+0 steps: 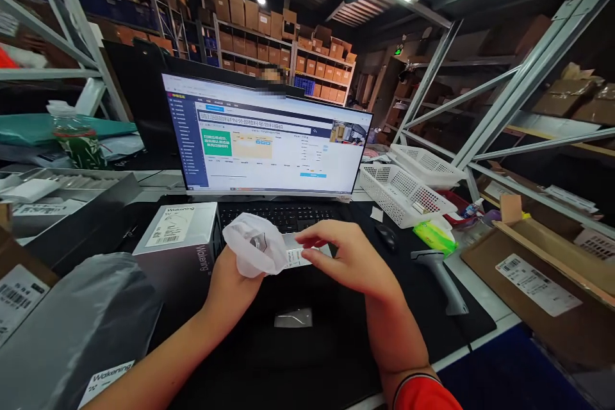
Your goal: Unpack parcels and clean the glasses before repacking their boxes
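My left hand (230, 285) grips a small white plastic pouch (254, 245) with a dark printed mark, holding it above the black desk mat (307, 346). My right hand (348, 256) pinches a white barcode label (296, 257) that lies against the pouch's right side. Both hands hover in front of the black keyboard (283, 214). A small clear packet (293, 318) lies on the mat below them.
A lit monitor (266, 138) stands behind the keyboard. A Wakening box (177, 237) sits left, a grey poly bag (72, 327) nearer left. To the right are a mouse (387, 237), a barcode scanner (442, 272), white baskets (406, 189) and cardboard boxes (538, 282).
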Available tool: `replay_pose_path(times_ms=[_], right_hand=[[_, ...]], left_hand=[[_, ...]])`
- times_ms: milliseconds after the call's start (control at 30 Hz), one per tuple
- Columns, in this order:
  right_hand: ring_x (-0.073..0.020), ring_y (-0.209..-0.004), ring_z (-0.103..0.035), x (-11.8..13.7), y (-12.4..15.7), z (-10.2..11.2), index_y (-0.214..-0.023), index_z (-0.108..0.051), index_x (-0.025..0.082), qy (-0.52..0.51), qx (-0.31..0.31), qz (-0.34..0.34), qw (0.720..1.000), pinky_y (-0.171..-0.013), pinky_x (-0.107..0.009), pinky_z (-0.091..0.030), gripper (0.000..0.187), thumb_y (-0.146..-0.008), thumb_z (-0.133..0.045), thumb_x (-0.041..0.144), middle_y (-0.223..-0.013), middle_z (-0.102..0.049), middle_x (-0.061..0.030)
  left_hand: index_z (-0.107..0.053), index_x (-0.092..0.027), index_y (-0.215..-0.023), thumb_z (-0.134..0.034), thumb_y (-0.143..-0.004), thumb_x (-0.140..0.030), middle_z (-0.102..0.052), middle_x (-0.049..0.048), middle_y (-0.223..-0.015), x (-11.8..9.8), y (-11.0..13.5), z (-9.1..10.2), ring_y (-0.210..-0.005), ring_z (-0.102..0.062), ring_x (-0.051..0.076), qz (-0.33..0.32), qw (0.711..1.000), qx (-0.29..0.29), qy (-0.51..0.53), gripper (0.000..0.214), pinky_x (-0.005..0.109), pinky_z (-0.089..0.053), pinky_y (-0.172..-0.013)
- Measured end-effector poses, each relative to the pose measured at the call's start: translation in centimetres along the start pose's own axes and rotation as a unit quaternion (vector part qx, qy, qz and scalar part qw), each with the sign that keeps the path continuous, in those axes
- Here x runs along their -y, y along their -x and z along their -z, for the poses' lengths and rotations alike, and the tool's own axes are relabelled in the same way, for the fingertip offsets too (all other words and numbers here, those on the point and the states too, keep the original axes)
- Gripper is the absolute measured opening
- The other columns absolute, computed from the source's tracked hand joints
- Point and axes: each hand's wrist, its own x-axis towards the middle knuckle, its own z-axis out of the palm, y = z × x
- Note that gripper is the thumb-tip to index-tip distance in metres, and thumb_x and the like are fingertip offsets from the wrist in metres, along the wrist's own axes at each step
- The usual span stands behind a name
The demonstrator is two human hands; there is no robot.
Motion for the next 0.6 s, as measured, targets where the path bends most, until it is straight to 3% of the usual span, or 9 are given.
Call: replay_pose_path(times_ms=[100,267,467,600], right_hand=[[-0.0153,-0.09,-0.077,0.7,0.4,0.0,-0.108,-0.082,0.021,-0.008,-0.054,0.054,0.997,-0.081,-0.025,-0.063,0.011,-0.102,-0.073,0.017,-0.102,-0.083,-0.0046],[-0.0182,-0.102,-0.076,1.9,0.3,-1.5,-0.104,-0.083,0.021,0.027,-0.157,0.128,0.979,-0.091,-0.031,-0.064,0.008,-0.099,-0.079,0.017,-0.111,-0.079,-0.0082],[-0.0227,-0.118,-0.075,2.0,0.4,-2.0,-0.102,-0.083,0.022,0.053,-0.116,0.091,0.988,-0.096,-0.036,-0.065,0.007,-0.101,-0.076,0.019,-0.13,-0.076,-0.0118],[-0.0248,-0.126,-0.074,1.5,0.3,-2.1,-0.103,-0.084,0.022,0.063,-0.049,0.05,0.996,-0.104,-0.039,-0.064,0.01,-0.102,-0.074,0.022,-0.142,-0.073,-0.0129]], left_hand=[[-0.073,-0.021,-0.097,-0.072,-0.073,-0.051,-0.082,0.0117,-0.102,0.5,0.0,0.0,-0.097,-0.078,0.033,-0.01,1.0,-0.006,-0.024,0.038,0.045,-0.066,-0.085],[-0.071,-0.023,-0.097,-0.073,-0.07,-0.052,-0.082,0.0099,-0.104,0.6,0.1,0.2,-0.098,-0.078,0.032,-0.03,0.998,-0.022,-0.05,0.04,0.042,-0.065,-0.084],[-0.068,-0.023,-0.093,-0.07,-0.068,-0.049,-0.08,0.0079,-0.09,-0.7,0.5,0.3,-0.081,-0.075,0.029,-0.032,0.997,-0.02,-0.062,0.036,0.038,-0.062,-0.07],[-0.067,-0.023,-0.087,-0.064,-0.068,-0.05,-0.077,0.0075,-0.083,-1.8,0.2,0.2,-0.075,-0.073,0.028,-0.028,0.998,-0.002,-0.063,0.033,0.037,-0.06,-0.065]])
